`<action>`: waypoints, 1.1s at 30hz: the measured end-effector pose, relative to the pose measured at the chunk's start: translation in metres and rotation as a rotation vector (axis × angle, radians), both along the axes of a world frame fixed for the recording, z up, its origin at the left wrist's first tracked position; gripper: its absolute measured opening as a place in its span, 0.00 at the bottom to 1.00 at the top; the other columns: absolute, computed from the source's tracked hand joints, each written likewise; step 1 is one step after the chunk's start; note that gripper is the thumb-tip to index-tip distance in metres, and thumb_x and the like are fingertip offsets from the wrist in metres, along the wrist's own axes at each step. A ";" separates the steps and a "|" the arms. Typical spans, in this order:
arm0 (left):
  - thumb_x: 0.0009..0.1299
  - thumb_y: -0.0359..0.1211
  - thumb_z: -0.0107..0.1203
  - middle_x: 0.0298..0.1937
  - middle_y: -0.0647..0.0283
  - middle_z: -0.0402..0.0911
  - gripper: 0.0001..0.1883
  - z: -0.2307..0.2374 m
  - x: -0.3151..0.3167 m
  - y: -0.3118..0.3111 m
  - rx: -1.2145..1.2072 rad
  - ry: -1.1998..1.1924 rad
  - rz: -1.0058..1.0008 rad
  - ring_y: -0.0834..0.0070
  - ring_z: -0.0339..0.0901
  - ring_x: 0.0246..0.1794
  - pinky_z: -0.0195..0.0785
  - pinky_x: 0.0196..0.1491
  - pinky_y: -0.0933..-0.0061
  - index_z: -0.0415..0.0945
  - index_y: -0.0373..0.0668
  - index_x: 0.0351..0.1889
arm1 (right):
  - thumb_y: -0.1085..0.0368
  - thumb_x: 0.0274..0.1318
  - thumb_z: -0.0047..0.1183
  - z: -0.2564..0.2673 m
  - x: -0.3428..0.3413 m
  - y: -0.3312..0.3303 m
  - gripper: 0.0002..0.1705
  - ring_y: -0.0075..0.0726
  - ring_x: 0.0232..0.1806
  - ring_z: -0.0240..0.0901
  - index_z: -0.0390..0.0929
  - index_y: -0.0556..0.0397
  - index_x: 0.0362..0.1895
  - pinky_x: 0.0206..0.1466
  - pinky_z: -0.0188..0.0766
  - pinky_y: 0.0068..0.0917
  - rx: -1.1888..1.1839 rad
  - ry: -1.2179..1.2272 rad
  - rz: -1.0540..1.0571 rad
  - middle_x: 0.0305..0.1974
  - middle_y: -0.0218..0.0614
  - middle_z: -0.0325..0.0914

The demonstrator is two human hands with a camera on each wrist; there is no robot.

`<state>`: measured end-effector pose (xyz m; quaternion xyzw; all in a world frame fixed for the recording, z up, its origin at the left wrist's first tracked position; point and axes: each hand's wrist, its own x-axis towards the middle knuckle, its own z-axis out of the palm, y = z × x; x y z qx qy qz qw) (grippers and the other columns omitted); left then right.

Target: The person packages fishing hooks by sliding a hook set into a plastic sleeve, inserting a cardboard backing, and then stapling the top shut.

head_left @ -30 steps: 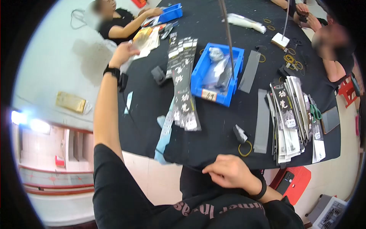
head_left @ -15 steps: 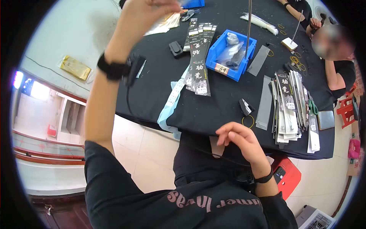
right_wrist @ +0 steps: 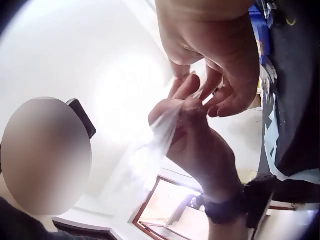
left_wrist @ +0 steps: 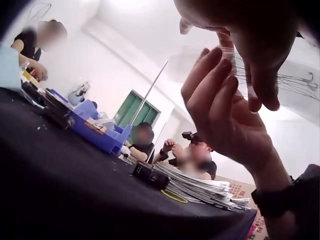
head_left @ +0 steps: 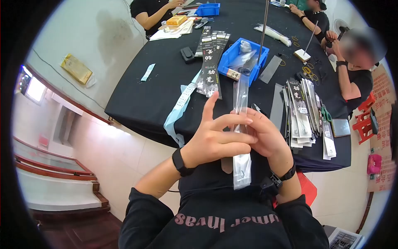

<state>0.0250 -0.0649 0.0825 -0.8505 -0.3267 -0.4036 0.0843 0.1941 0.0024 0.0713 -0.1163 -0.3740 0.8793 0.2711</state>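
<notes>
In front of the torso, both hands hold a long, narrow clear plastic bag (head_left: pixel 241 166) upright in the head view. My left hand (head_left: pixel 219 139) pinches it from the left, with one finger raised away from it. From the other side my right hand (head_left: pixel 265 135) grips the same bag near its middle. Thin dark wires with hooked ends (left_wrist: pixel 300 82) show through beside the fingers in the left wrist view. In the right wrist view, the bag (right_wrist: pixel 162 135) hangs whitish and blurred from the left hand's fingers.
Beyond the hands stands a blue bin (head_left: pixel 226 62) with bagged parts. Black printed packets (head_left: pixel 209 79) lie left of it; stacked packages (head_left: pixel 300 112) lie right, beside green scissors (head_left: pixel 326 114). A pale blue strip (head_left: pixel 180 108) drapes over the table edge. Several people sit around the table.
The left hand has come back from the far left of the table to the body, with the clear bag now between both hands. The right hand has risen to meet it.
</notes>
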 end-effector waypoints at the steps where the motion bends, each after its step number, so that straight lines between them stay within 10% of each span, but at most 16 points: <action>1: 0.53 0.34 0.63 0.41 0.84 0.82 0.07 -0.005 0.001 0.002 0.014 -0.008 -0.002 0.79 0.74 0.54 0.31 0.72 0.39 0.78 0.63 0.25 | 0.61 0.67 0.47 0.000 0.000 0.002 0.17 0.25 0.40 0.77 0.74 0.58 0.53 0.40 0.75 0.19 0.014 -0.008 -0.002 0.43 0.34 0.78; 4: 0.54 0.33 0.62 0.55 0.73 0.78 0.09 -0.014 -0.001 0.011 0.049 -0.098 0.094 0.72 0.69 0.58 0.40 0.71 0.54 0.80 0.65 0.29 | 0.62 0.66 0.50 0.006 -0.004 0.010 0.15 0.25 0.40 0.78 0.77 0.58 0.49 0.41 0.75 0.21 0.111 -0.062 -0.325 0.40 0.33 0.80; 9: 0.53 0.24 0.52 0.69 0.52 0.59 0.35 -0.036 -0.017 0.043 -0.155 -0.651 -0.075 0.58 0.58 0.68 0.48 0.69 0.57 0.66 0.43 0.65 | 0.67 0.67 0.47 0.002 -0.010 0.039 0.11 0.25 0.41 0.77 0.76 0.61 0.46 0.46 0.72 0.21 0.626 -0.096 -0.627 0.41 0.34 0.79; 11: 0.58 0.26 0.55 0.71 0.55 0.56 0.42 -0.040 -0.006 0.051 -0.731 -1.026 -0.422 0.61 0.55 0.71 0.46 0.71 0.57 0.51 0.42 0.72 | 0.68 0.67 0.47 -0.001 -0.013 0.042 0.10 0.25 0.41 0.76 0.76 0.62 0.45 0.47 0.71 0.21 0.736 -0.133 -0.665 0.41 0.34 0.79; 21: 0.76 0.28 0.45 0.50 0.62 0.77 0.16 -0.087 0.009 0.082 -0.883 -0.797 -0.313 0.77 0.75 0.50 0.68 0.54 0.76 0.68 0.32 0.59 | 0.70 0.52 0.60 -0.013 -0.016 0.047 0.09 0.28 0.41 0.72 0.80 0.60 0.38 0.44 0.68 0.24 1.280 -0.486 -0.790 0.38 0.35 0.76; 25: 0.77 0.32 0.42 0.44 0.61 0.78 0.14 -0.078 0.006 0.076 -1.013 -0.944 -0.469 0.76 0.77 0.41 0.70 0.48 0.75 0.70 0.33 0.55 | 0.69 0.53 0.61 -0.022 -0.016 0.052 0.09 0.24 0.31 0.72 0.80 0.61 0.37 0.33 0.68 0.21 1.195 -0.441 -0.806 0.35 0.32 0.74; 28: 0.78 0.35 0.37 0.39 0.59 0.79 0.16 -0.078 0.003 0.070 -1.139 -1.170 -0.595 0.78 0.77 0.32 0.73 0.38 0.77 0.70 0.34 0.52 | 0.69 0.58 0.59 -0.034 -0.015 0.055 0.08 0.17 0.15 0.63 0.80 0.64 0.38 0.16 0.53 0.15 0.600 -0.345 -0.589 0.28 0.27 0.73; 33: 0.79 0.36 0.37 0.41 0.58 0.80 0.17 -0.070 0.012 0.067 -1.106 -1.159 -0.391 0.77 0.80 0.36 0.75 0.36 0.77 0.69 0.33 0.55 | 0.70 0.57 0.59 -0.032 -0.016 0.054 0.11 0.16 0.20 0.66 0.78 0.63 0.43 0.19 0.57 0.14 0.471 -0.281 -0.606 0.30 0.30 0.77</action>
